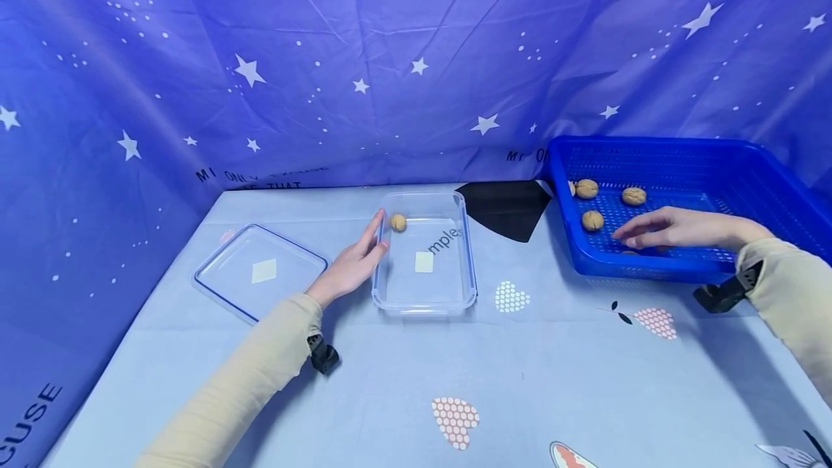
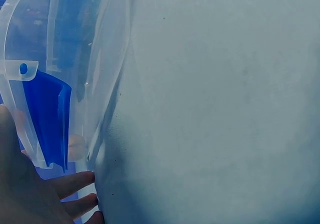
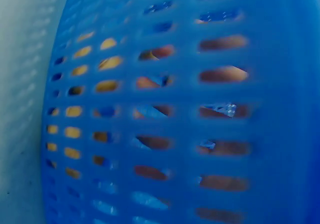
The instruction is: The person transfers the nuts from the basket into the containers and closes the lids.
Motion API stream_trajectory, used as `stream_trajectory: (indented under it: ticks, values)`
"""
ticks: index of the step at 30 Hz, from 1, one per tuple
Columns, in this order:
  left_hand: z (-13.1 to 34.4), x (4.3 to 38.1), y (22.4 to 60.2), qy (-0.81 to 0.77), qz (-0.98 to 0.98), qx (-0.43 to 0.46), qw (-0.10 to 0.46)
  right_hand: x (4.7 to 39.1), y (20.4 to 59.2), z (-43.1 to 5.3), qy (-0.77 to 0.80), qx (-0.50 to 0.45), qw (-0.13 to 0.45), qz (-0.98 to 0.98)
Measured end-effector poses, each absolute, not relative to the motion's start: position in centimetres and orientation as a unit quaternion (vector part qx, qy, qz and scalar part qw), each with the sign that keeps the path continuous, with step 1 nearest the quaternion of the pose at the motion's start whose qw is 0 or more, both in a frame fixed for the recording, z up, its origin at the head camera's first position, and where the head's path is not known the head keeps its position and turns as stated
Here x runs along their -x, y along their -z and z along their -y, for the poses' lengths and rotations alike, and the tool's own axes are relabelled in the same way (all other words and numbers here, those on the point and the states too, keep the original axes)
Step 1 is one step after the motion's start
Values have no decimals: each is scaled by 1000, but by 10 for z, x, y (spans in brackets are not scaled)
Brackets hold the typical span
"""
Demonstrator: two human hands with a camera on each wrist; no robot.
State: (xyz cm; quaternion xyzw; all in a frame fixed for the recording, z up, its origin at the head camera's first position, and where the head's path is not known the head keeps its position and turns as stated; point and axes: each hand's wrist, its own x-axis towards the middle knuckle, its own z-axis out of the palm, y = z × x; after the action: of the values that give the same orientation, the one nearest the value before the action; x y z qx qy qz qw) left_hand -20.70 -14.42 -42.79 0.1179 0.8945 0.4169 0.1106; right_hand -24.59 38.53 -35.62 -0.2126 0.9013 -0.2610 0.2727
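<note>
L hand (image 2: 37, 196) at btm L, beside clr plastic box (image 2: 107, 29), w/ pale cloth (image 2: 210, 94) on R

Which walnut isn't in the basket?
The walnut in the clear box, near its far left corner. It's alone there; the other walnuts in view lie in the blue basket.

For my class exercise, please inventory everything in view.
Container: one, clear, centre
Walnut: one, brown, in container
Basket: one, blue, right
More walnuts: at least four, brown, in basket
Lid: one, clear, blue-edged, left
Labels: two, pale, at container and lid
Patch: one, black, left of basket
Tablecloth: one, light blue, underneath
Backdrop: one, starry blue, behind
Sleeves: two, beige, left and right
Wrist devices: two, black, one per sleeve
Left hand: one, bare, touching container
Right hand: one, bare, in basket
</note>
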Motion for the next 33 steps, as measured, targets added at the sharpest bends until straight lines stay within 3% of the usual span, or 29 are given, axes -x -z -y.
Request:
stream_trajectory:
  ticks: [9, 17, 33]
  values:
    - [144, 207, 428, -411, -898, -114, 106, 253, 366, -390, 303, 201, 332, -870]
    - [144, 206, 429, -405, -902, -107, 104, 256, 372, -394, 331, 218, 344, -851]
    - [144, 207, 430, -400, -903, -109, 111, 243, 365, -381, 321, 192, 238, -896]
